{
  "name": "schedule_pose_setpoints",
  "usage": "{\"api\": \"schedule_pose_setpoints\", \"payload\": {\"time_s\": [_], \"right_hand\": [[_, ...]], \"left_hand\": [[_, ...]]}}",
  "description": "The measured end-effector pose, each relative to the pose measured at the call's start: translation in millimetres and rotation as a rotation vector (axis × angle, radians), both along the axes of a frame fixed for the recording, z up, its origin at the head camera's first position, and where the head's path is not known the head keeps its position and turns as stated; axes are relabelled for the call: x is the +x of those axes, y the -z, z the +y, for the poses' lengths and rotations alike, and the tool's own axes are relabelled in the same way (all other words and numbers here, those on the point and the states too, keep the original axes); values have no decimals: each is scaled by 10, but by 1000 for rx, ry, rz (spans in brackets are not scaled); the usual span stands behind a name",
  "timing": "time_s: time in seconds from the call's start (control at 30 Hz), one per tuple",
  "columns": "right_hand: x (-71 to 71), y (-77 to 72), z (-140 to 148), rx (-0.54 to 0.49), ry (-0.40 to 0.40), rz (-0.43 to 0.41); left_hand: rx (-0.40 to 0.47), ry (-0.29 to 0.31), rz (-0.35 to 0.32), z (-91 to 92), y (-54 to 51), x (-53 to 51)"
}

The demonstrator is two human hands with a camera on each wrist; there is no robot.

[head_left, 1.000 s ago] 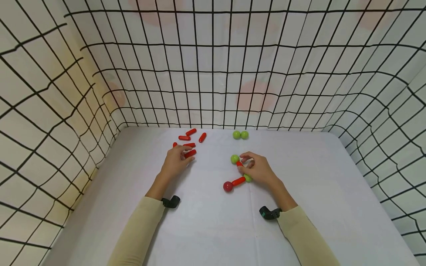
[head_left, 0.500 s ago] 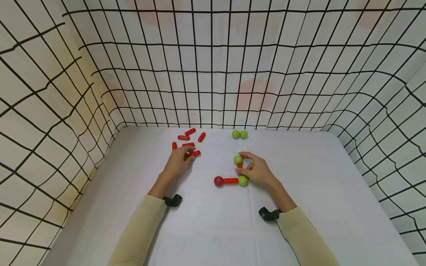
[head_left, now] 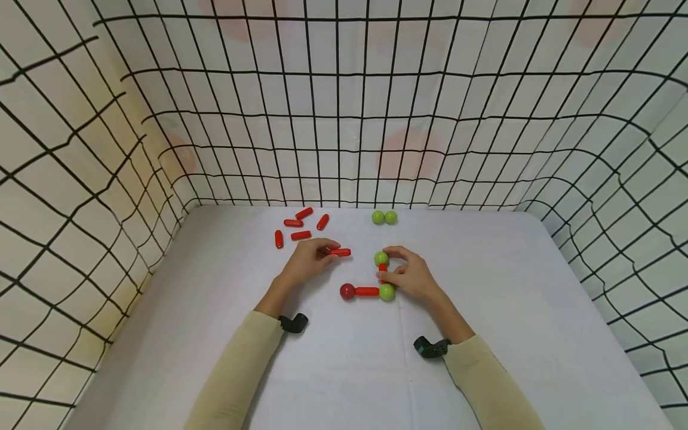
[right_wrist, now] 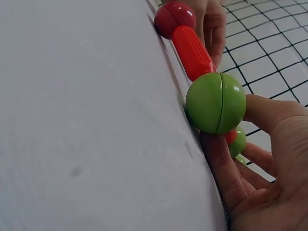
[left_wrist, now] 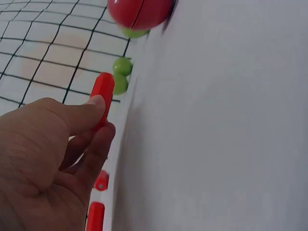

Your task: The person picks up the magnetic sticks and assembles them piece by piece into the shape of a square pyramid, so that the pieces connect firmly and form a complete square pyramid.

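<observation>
My left hand (head_left: 309, 261) pinches a red rod (head_left: 341, 252) between thumb and fingers, its free end pointing right; the left wrist view shows this rod (left_wrist: 102, 96) close up. My right hand (head_left: 412, 275) holds a chain of joined pieces by its second red rod (head_left: 382, 269). That chain runs from a dark red ball (head_left: 347, 291) through a red rod (head_left: 368, 291) to a green ball (head_left: 387, 292), then bends away to another green ball (head_left: 381, 258). In the right wrist view, the near green ball (right_wrist: 216, 103) partly hides the gripped rod.
Several loose red rods (head_left: 301, 235) lie at the back left. Two green balls (head_left: 384, 217) sit side by side near the back edge of the white table (head_left: 344, 370). A black wire grid (head_left: 344, 113) encloses the back and sides.
My left hand has picked up a red rod and carried it right, toward the chain. The chain in my right hand has swung so the dark red ball points left.
</observation>
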State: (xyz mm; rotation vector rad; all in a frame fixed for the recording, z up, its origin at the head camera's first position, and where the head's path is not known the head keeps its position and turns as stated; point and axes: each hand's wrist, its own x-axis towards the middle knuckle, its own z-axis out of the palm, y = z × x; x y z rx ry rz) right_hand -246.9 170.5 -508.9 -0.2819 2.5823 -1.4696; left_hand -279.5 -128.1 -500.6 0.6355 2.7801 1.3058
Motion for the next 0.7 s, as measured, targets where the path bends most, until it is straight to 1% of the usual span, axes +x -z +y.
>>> {"api": "schedule_pose_setpoints", "payload": {"time_s": [0.17,0.37,0.6,0.7], "right_hand": [[12,-1,-42,-20,29,-32],[25,-12,-54,-36,45,-47],[35,5,-50,-49,53,-35],[43,13,-52,-61,55,-32]], "left_hand": [[2,27,-24,156,9,-18],[-9,46,-30,307,14,-29],[-14,89,-34,418,50,-45],[-16,87,-36,446,75,-51]]}}
